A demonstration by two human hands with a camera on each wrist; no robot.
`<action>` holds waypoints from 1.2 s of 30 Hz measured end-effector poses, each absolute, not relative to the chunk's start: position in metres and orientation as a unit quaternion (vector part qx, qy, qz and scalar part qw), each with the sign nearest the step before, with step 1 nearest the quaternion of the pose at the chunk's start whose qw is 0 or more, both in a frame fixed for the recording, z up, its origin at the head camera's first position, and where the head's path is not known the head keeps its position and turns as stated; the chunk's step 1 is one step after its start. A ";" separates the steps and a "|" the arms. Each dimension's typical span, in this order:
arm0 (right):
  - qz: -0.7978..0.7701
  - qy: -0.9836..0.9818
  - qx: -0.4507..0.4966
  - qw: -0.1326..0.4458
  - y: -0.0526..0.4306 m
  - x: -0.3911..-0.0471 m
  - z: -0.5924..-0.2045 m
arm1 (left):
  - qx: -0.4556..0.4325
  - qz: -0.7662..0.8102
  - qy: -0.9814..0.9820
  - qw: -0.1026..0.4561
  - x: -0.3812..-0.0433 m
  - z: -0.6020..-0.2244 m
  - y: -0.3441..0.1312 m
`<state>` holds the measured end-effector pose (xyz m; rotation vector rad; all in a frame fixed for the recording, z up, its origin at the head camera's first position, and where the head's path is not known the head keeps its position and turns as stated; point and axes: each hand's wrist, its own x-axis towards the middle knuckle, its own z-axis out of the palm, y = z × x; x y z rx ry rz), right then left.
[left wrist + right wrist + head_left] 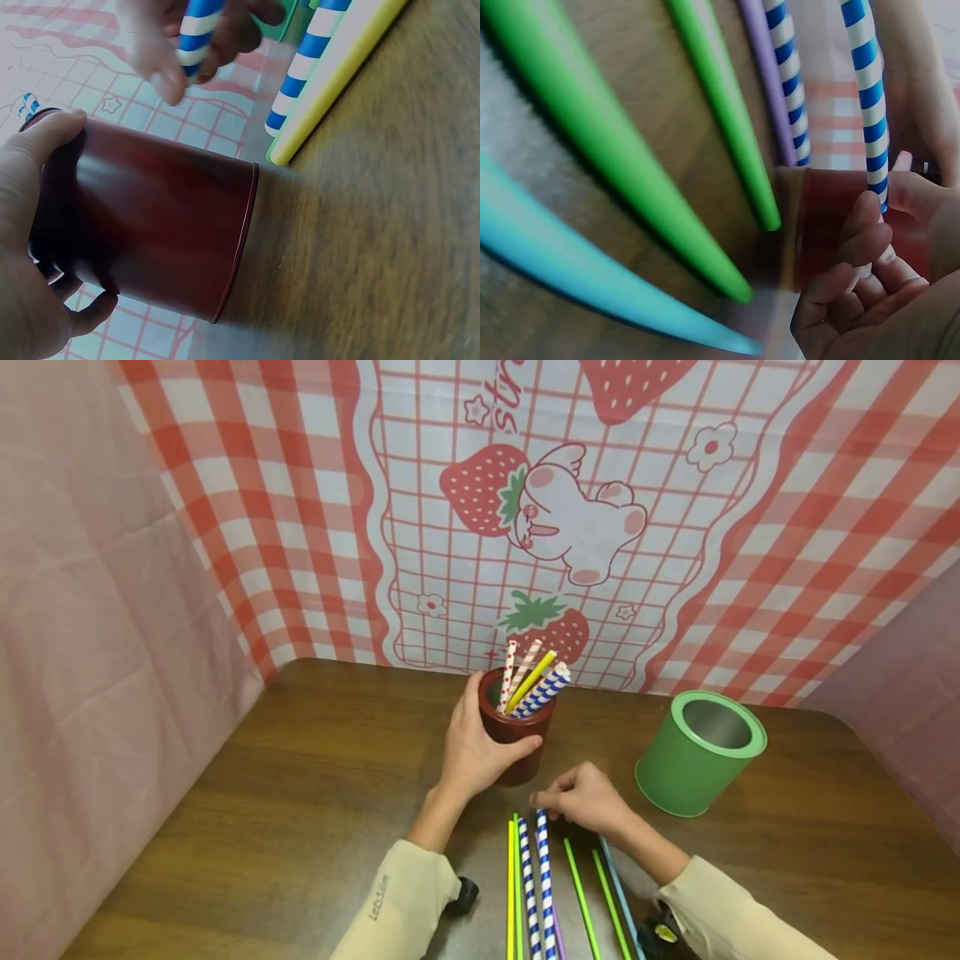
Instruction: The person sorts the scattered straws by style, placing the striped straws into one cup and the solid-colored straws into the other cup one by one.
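My left hand (472, 747) grips a dark red can (157, 210) around its side, thumb and fingers spread about it. Out of its mouth lean several paper straws: red-dotted, pink-striped, yellow (532, 681) and blue-striped. Just right of the can, my right hand (592, 799) pinches the far end of a blue-and-white striped straw (871, 97) between thumb and fingertips. That end looks raised above the table in both wrist views. A second blue-and-white straw (529, 885) lies to its left, beside a green one and a yellow straw (511, 893).
A purple straw (765, 82) lies partly behind the held one. Two green straws (581, 897) and a light blue straw (621, 893) lie to the right, under the right forearm. An open green can (678, 768) stands at the right. A checked cloth (315, 527) hangs behind the wooden table (300, 793).
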<state>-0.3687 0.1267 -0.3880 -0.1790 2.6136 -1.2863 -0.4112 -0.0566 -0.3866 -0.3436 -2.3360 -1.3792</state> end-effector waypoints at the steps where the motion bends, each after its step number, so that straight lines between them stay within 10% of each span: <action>1: -0.441 0.889 -0.062 0.106 0.127 -0.369 -0.386 | -0.123 -0.493 -0.837 0.203 -0.411 -0.387 -0.056; 36: -0.422 0.893 -0.124 -0.096 0.137 -0.381 -0.265 | -0.119 -0.502 -0.836 0.188 -0.411 -0.386 -0.057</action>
